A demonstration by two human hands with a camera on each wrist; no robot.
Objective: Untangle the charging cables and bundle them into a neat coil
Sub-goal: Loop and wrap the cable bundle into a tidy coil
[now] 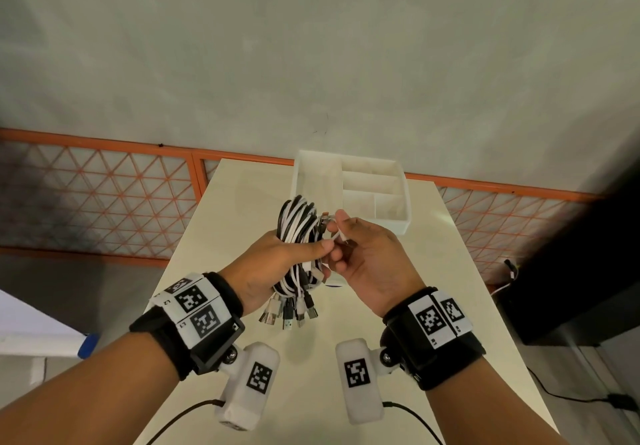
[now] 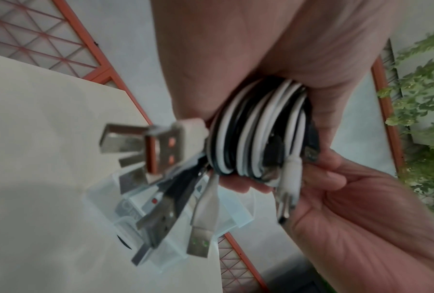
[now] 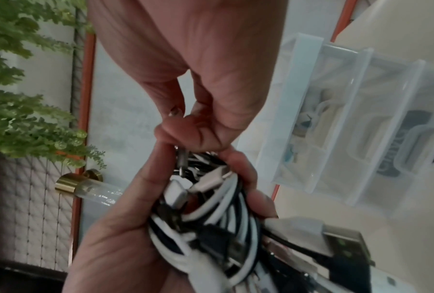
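Observation:
A coil of black and white charging cables (image 1: 298,233) is held above the white table (image 1: 214,223). My left hand (image 1: 277,257) grips the coil (image 2: 256,128) round its middle, thumb across the front. Several USB plugs (image 1: 289,313) hang below the fist, and they fan out toward the camera in the left wrist view (image 2: 161,150). My right hand (image 1: 349,240) pinches a white cable end (image 1: 337,233) beside the coil's upper right. In the right wrist view its fingertips (image 3: 186,128) pinch a small metal connector (image 3: 182,156) at the top of the bundle (image 3: 211,218).
A translucent white divided organiser box (image 1: 349,188) stands at the far end of the table, right behind the hands; it (image 3: 336,123) holds some white and dark items. An orange lattice railing (image 1: 97,199) runs behind. A dark object (image 1: 581,271) sits at the right.

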